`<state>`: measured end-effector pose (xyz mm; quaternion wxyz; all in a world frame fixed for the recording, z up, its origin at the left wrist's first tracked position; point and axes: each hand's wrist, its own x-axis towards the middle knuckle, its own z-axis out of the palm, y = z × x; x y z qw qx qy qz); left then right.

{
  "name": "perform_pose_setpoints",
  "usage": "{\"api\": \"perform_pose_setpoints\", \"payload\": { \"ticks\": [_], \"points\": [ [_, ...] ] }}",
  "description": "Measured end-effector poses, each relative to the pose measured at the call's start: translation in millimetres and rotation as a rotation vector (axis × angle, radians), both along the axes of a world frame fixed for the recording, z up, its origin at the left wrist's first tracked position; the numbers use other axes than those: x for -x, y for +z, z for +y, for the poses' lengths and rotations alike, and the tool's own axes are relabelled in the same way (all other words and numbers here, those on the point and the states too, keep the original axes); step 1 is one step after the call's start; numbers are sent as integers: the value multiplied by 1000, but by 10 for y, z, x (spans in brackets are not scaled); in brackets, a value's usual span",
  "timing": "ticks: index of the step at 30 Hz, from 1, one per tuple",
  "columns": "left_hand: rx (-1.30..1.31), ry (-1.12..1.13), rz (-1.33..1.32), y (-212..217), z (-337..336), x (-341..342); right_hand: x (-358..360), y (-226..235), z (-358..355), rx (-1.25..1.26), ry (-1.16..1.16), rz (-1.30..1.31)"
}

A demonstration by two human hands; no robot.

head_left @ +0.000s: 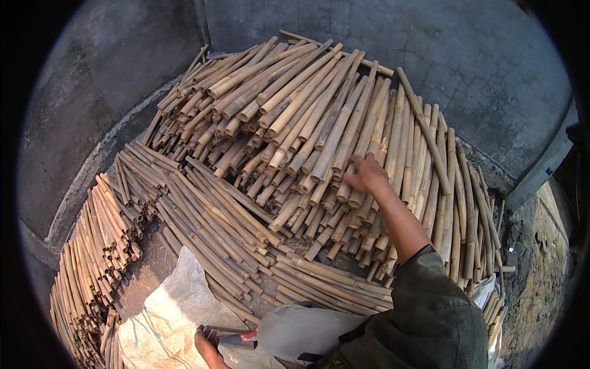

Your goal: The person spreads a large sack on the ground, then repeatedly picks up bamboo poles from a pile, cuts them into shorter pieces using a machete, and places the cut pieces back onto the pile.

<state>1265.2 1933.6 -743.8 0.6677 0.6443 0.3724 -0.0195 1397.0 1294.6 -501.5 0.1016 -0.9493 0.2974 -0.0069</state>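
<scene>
A large heap of cut bamboo poles leans and lies in front of me, with many hollow ends facing my way. My right hand reaches into the middle of it, fingers bent around a bamboo pole near its lower end. Low in the picture, my left hand has loosely curled fingers and seems to hold nothing. Just beside it lies a flat grey object with a red part, too partly covered to name. My grey-clad leg hides some of the ground there.
More bamboo poles lie below the heap, with shorter bundled pieces at the left. A whitish sack is spread on the ground. Grey walls meet in a corner behind the heap. One loose pole slants across the right side.
</scene>
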Motion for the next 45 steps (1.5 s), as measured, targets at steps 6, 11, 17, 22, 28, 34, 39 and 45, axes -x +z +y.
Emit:
{"api": "perform_pose_setpoints", "payload": {
  "ticks": [6, 11, 17, 22, 28, 34, 39, 45],
  "points": [
    [-7, -25, -43, 97, -28, 47, 35, 120, -223, 248, 95, 31],
    [17, 16, -14, -64, 99, 183, 84, 97, -327, 343, 138, -147],
    [-3, -47, -9, -93, -33, 29, -311, -131, -36, 354, 282, -29],
    [27, -71, -59, -13, -185, -62, -514, -106, -208, -186, 36, -425],
    [-17, -77, 25, -79, -103, -35, -241, -75, -524, -133, 248, -247],
    [16, -169, -2, -32, -264, -197, -105, -211, -267, 192, 565, -140],
    [16, -182, -47, 102, -384, -214, 74, 39, -329, 259, 431, -69],
    [11, -74, 18, -87, -179, -49, 400, 429, -655, 329, 221, -4]
  ]
}}
